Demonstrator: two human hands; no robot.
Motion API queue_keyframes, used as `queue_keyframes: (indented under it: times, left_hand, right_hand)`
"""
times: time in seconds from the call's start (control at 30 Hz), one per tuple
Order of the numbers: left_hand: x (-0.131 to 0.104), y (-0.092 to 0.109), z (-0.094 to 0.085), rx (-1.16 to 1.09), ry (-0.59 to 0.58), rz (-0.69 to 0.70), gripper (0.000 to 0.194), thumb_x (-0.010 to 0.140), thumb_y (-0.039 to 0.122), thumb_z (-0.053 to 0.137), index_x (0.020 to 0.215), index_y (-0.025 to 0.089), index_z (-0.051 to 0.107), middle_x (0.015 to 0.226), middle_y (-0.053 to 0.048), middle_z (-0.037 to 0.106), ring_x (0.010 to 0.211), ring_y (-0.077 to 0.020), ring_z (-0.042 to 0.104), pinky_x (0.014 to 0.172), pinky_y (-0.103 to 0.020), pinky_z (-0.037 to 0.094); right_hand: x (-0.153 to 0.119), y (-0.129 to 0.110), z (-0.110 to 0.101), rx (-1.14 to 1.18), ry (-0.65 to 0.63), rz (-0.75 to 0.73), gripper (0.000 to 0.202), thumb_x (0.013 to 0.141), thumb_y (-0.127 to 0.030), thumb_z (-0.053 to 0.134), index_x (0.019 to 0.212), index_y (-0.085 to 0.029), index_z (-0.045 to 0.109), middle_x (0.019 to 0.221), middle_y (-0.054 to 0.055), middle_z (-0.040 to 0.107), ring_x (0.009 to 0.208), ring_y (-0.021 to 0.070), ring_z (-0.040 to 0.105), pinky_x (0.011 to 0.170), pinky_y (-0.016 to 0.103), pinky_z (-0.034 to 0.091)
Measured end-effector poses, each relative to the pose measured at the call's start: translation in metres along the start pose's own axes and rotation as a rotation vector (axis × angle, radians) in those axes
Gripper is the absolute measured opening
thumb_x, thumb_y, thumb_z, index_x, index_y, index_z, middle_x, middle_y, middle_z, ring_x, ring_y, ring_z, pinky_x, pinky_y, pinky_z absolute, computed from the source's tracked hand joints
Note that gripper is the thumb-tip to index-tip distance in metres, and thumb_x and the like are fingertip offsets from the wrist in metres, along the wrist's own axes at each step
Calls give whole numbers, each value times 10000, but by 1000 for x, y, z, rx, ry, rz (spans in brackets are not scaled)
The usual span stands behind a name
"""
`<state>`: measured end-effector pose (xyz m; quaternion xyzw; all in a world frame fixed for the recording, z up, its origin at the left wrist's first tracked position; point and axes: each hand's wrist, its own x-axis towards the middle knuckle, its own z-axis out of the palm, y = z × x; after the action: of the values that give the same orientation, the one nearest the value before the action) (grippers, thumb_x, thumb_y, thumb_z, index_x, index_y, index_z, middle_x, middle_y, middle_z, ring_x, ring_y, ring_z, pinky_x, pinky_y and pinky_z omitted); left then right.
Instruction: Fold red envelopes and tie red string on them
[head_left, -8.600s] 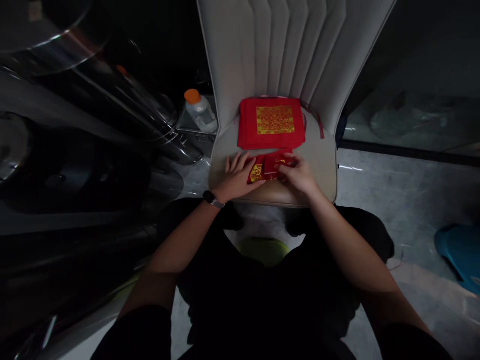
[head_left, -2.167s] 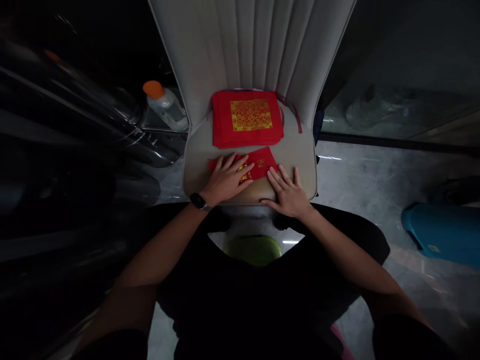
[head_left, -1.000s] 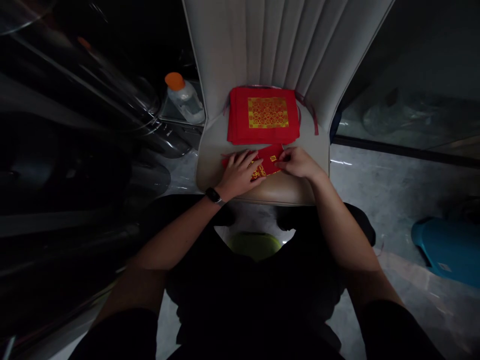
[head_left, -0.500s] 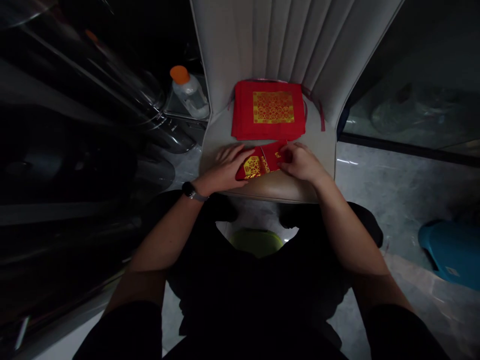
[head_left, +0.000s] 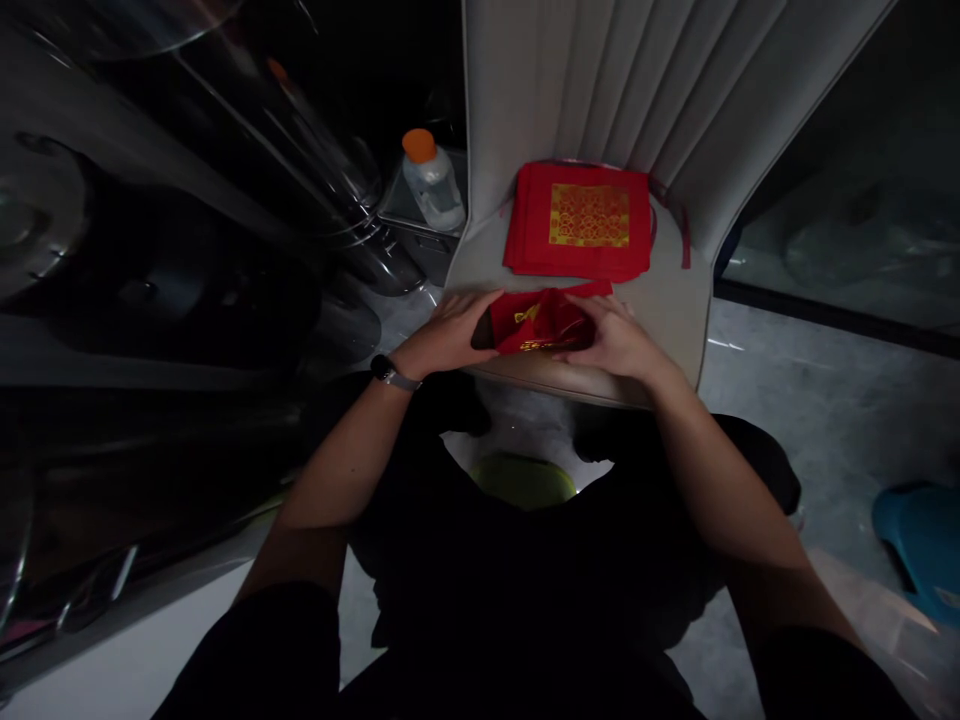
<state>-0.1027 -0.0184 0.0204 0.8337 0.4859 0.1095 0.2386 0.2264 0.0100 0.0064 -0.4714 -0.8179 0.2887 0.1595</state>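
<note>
A red cloth [head_left: 545, 320] with gold print lies crumpled at the front of the chair seat [head_left: 682, 312]; the left hand [head_left: 452, 331] and right hand [head_left: 611, 337], fingers curved, hold its two ends.

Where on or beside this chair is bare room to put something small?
On the seat, right of the red stack and right hand, up to the edge. Also the floor between the seat and blue object. It is crowded at front middle: left hand, red packet and right hand, close to the stack.
</note>
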Motion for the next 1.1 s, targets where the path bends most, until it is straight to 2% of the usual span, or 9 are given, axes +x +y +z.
queue_keyframes:
  times: [0.1,0.27,0.4,0.5,0.57,0.67,0.73,0.9,1.1]
  left_hand:
    - [-3,4,-2,-76,22,-8,968,888,426,822,1717,219,367,1687,-174,526,1554,-378,518,1299,-531,403]
    - [0,8,3,-261,97,-36,813,969,440,730,1681,216,408,1663,-157,558,1510,-306,584,1268,-472,473]
    - [15,19,18,-261,223,-83,715,979,413,732,1613,215,468,1573,-151,623,1442,-303,630,1226,-479,511]
    - [23,29,24,-184,296,-130,788,943,435,804,1614,218,452,1521,-151,648,1442,-338,622,1245,-526,480]
    - [23,29,22,-149,280,-130,910,899,457,861,1649,216,405,1570,-169,609,1480,-365,588,1266,-546,453]
    - [16,17,15,-148,153,-47,1185,791,469,958,1725,201,279,1722,-213,449,1575,-396,493,1299,-535,422]
    - [10,6,11,-138,85,-6,1308,732,450,998,1753,201,221,1740,-225,422,1589,-415,475,1305,-545,413]
    - [3,-9,11,-125,82,-14,1245,770,377,964,1764,238,227,1728,-199,456,1597,-402,473,1320,-558,391]
    - [0,-12,8,-155,104,-20,1239,748,367,975,1737,228,243,1665,-188,512,1504,-359,566,1272,-490,452]
  right_hand:
    - [1,-8,12,112,16,1,1170,720,-646,954,1694,-238,452,1566,182,646,1429,444,605,1225,659,439]
    - [8,-12,24,319,64,39,1169,793,-673,898,1726,-252,333,1568,145,639,1408,368,654,1207,551,514]
    - [11,-13,26,266,72,70,1312,739,-694,936,1754,-249,234,1529,165,654,1378,401,669,1150,565,559]
    - [11,-19,32,151,84,92,1367,711,-657,970,1767,-278,190,1581,176,609,1412,448,635,1122,614,572]
    - [11,-23,36,49,88,109,1316,725,-591,980,1763,-297,226,1597,179,593,1423,470,617,1144,656,548]
    - [10,-27,41,-56,82,120,1182,771,-505,954,1743,-308,311,1576,181,603,1402,483,617,1164,698,519]
    - [9,-27,41,-68,73,117,1130,795,-496,921,1739,-300,330,1589,182,587,1419,491,596,1156,706,523]
    - [8,-21,38,-12,63,89,1087,823,-525,869,1735,-291,327,1666,154,534,1483,476,554,1182,694,515]
    - [7,-13,34,15,71,58,1053,883,-515,768,1760,-278,234,1608,141,610,1370,460,661,1084,661,586]
